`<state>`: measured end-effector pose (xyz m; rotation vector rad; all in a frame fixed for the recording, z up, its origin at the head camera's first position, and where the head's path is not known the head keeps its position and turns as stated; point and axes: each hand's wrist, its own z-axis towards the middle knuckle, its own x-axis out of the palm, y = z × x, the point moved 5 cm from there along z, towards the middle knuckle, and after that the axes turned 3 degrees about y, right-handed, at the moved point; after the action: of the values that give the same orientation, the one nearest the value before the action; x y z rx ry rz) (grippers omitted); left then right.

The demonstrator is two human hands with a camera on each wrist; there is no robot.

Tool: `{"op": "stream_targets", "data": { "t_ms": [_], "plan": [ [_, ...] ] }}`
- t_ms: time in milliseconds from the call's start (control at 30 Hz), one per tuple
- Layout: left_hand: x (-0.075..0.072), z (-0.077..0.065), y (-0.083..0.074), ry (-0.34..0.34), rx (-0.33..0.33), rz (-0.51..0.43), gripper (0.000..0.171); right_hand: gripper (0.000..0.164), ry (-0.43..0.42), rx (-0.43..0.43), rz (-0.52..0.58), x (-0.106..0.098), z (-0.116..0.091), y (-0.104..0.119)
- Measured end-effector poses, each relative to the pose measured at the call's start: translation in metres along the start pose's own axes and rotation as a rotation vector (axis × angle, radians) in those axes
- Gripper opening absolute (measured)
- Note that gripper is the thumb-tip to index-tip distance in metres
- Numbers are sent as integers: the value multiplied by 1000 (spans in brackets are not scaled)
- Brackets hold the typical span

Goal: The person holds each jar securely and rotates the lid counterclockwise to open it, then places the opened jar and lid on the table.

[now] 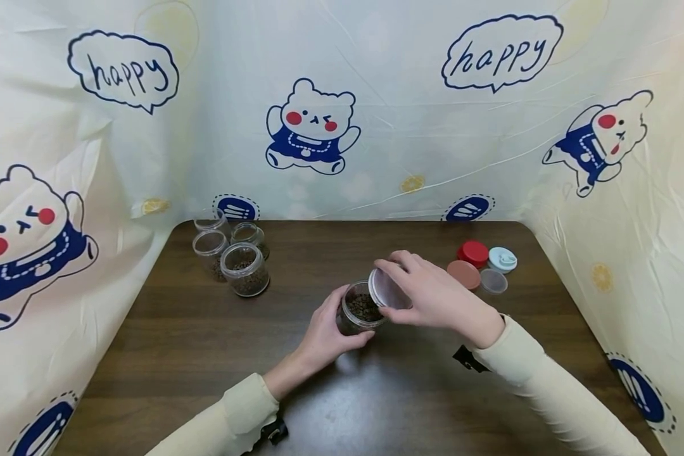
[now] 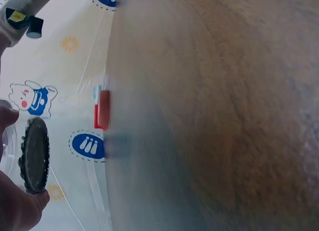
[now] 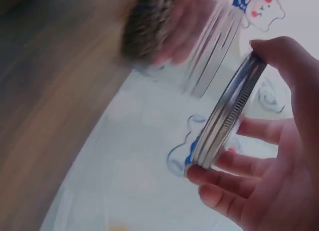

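A clear jar (image 1: 349, 327) with dark granules inside is gripped by my left hand (image 1: 323, 332), its fingers around the side and thumb at the front. The jar's opening faces up and is uncovered. My right hand (image 1: 436, 292) holds a round silver screw lid (image 1: 389, 291) by its rim, tilted beside the jar's mouth. In the right wrist view the lid (image 3: 229, 114) shows a ridged metal edge, with thumb and fingers at opposite sides, and a gap separates it from the jar (image 3: 212, 49). In the left wrist view the jar's dark base (image 2: 36, 156) appears above the table.
At the back left stand several clear jars (image 1: 245, 278), some holding dark granules. Grouped at the right are a red lid (image 1: 473, 253), a light blue lid (image 1: 500, 261), a salmon-coloured lid (image 1: 463, 275) and a translucent lid (image 1: 494, 282). Printed curtains (image 1: 387, 152) border the wooden table (image 1: 205, 361).
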<state>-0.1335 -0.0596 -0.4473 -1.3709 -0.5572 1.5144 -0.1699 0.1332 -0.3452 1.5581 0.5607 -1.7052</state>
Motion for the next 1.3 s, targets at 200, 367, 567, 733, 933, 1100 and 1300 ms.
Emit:
{"op": "stream_targets", "data": {
  "t_ms": [200,367,567,733,933,1100,1300],
  "plan": [
    [-8,-3,1,-77,18,25,86,73,-7,133,8,1,-32,-40],
    [-13,-5,0,-99,21,12,86,74,49,278,27,13,-66,-85],
    [-18,-7,2,-110,-1,-38,90,70,134,387,57,35,-104,-134],
    [-19,-9,5,-107,-40,-135,93,75,219,495,88,51,-125,-157],
    [-21,-10,6,-126,-53,-157,91,71,296,573,82,63,-136,-166],
    [-24,-10,7,-138,-59,-143,90,66,275,578,96,71,-141,-169],
    [-23,-11,8,-133,-60,-145,89,64,299,593,108,80,-144,-175]
  ]
}}
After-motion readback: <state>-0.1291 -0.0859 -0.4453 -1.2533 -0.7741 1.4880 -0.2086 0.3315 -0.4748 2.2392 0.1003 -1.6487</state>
